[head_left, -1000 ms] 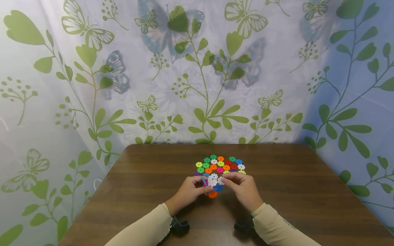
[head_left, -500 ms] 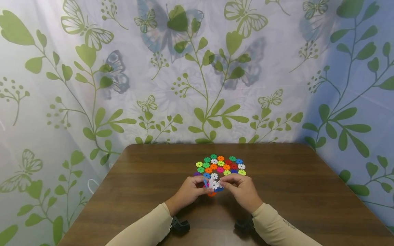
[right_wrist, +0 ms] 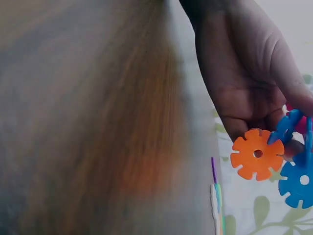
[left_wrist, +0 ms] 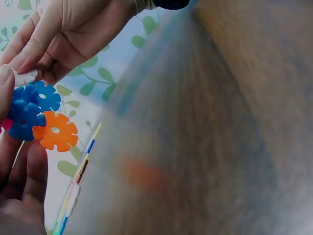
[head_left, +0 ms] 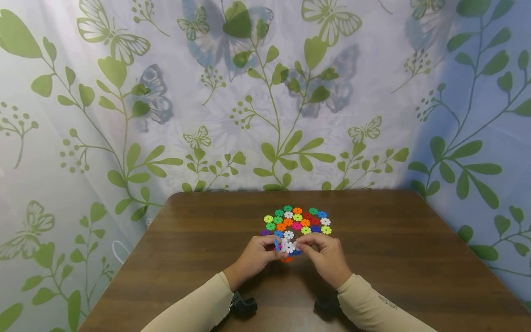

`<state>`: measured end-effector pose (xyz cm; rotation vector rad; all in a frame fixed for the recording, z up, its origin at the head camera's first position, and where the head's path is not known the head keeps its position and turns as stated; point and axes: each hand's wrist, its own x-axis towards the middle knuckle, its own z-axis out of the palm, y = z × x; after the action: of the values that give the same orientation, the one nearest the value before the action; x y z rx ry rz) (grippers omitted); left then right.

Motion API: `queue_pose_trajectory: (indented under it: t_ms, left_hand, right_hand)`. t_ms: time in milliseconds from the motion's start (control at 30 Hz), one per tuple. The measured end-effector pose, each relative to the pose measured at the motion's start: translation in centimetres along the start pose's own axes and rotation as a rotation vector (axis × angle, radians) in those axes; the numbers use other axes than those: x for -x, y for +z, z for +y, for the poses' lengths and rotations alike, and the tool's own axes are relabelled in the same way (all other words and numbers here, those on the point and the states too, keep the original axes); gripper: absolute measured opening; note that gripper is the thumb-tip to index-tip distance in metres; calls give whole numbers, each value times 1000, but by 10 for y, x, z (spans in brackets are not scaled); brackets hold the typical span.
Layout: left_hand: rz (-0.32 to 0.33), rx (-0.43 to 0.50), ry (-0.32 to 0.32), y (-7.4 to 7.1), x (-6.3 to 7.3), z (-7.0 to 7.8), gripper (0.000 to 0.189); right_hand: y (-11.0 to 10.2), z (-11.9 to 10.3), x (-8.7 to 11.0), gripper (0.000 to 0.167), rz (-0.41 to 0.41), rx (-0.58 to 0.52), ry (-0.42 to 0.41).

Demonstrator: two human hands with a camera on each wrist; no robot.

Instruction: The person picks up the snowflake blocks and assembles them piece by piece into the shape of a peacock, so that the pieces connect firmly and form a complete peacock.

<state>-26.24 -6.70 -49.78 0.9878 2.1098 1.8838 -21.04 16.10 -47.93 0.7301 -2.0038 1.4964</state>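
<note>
My left hand [head_left: 250, 257] pinches a small cluster of joined, notched flower-shaped plastic discs between thumb and fingers. In the left wrist view the cluster shows blue discs [left_wrist: 25, 120] and an orange disc [left_wrist: 56, 131], with a bit of pink at the frame's edge. The thumb and fingertips of my right hand [head_left: 327, 253] grip a white disc [left_wrist: 24, 77] against the cluster's side. Whether its notch is slotted in, I cannot tell. From the right wrist, the orange disc [right_wrist: 257, 154] hangs below my left fingers, beside blue ones.
Loose flower discs in many colours, among them a pink disc [head_left: 297, 226] and a yellow one [head_left: 326, 229], lie flat on the brown wooden table [head_left: 199, 230] just beyond my hands. A leaf-patterned curtain [head_left: 232, 138] hangs behind the table's far edge.
Both hands stay almost in place while the held cluster tilts, leaving less of its orange and blue discs visible. My right fingers have edged slightly toward the left hand. The head view has shifted slightly.
</note>
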Motion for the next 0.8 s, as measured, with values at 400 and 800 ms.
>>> queue_pose_trajectory:
  t_ms: [400, 800]
  left_hand:
    - [-27, -1, -62, 3, 4, 5, 15]
    - [85, 281, -200, -4, 0, -1, 34]
  right_hand:
    - [0, -2, 1, 26, 9, 8, 7]
    - [-39, 32, -8, 22, 97, 222, 255]
